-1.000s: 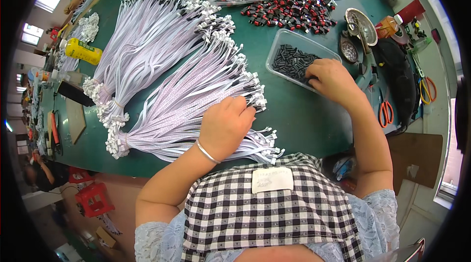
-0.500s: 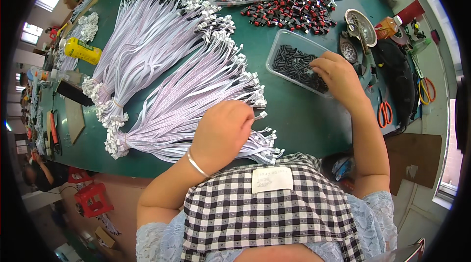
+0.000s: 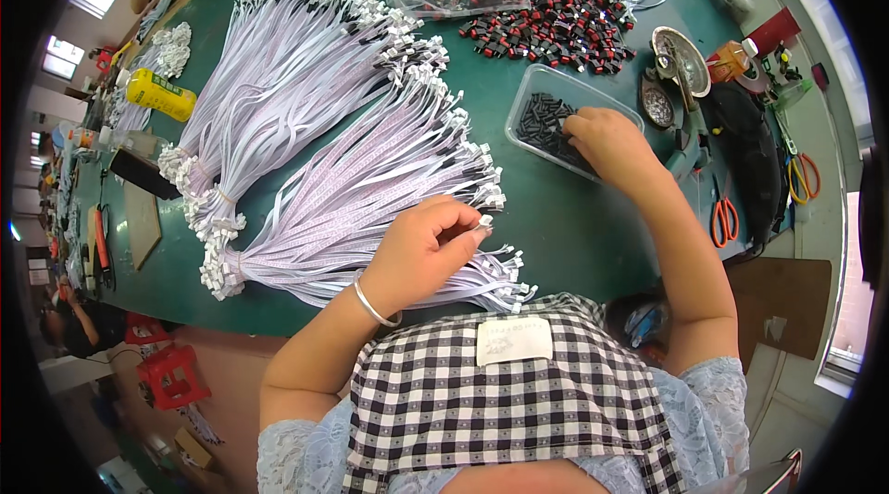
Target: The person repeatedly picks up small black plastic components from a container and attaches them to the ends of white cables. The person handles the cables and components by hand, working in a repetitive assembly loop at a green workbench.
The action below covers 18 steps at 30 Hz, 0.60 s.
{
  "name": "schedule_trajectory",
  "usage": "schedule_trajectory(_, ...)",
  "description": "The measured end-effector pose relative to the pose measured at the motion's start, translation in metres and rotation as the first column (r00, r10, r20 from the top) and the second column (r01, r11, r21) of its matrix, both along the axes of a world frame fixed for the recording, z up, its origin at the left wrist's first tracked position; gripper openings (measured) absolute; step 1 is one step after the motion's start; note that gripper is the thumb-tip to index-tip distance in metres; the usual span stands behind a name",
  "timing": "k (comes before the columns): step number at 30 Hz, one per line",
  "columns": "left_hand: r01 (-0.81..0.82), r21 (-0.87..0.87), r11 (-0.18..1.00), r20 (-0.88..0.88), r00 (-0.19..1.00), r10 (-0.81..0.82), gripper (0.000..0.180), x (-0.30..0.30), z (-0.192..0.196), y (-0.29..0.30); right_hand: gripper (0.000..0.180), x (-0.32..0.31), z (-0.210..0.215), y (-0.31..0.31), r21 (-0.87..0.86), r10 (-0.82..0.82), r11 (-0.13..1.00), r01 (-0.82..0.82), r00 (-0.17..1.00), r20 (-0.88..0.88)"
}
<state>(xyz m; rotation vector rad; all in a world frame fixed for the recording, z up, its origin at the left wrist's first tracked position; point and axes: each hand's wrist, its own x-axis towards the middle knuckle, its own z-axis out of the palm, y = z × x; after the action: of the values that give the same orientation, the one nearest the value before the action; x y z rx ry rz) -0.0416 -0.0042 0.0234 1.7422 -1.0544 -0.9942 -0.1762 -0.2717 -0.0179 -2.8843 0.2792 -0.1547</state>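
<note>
Connector pinched in your left hand by the white cables.
Your curled right hand sits farther left in the tub of black sleeves than before; I cannot tell its hold.

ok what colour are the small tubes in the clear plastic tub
The small tubes are black, seen best in the head view.

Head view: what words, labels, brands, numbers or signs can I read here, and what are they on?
None reads clearly.
White patch on the checked apron: faint marks, too blurred to read.
Yellow bottle: printed label, too small to read.
Flat white cables: fine pinkish marks, too small to read.
</note>
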Motion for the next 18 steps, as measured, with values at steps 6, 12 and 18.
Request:
schedule_trajectory(6,-0.078,0.081,0.994,-0.286,0.953,0.098,0.014,0.003,-0.012,0.001,0.013,-0.005,0.002,-0.007,0.093,-0.082,0.992,0.081,0.997,0.009)
schedule_trajectory(12,-0.092,0.075,0.993,-0.376,0.92,0.114,0.015,0.005,-0.016,0.002,0.011,-0.006,0.014,-0.005,0.177,-0.116,0.979,0.1,0.99,0.079)
schedule_trajectory(18,-0.088,0.057,0.994,-0.388,0.916,0.103,0.013,0.006,-0.017,0.004,0.011,-0.014,0.047,0.036,0.424,0.013,0.901,-0.091,0.983,0.184)
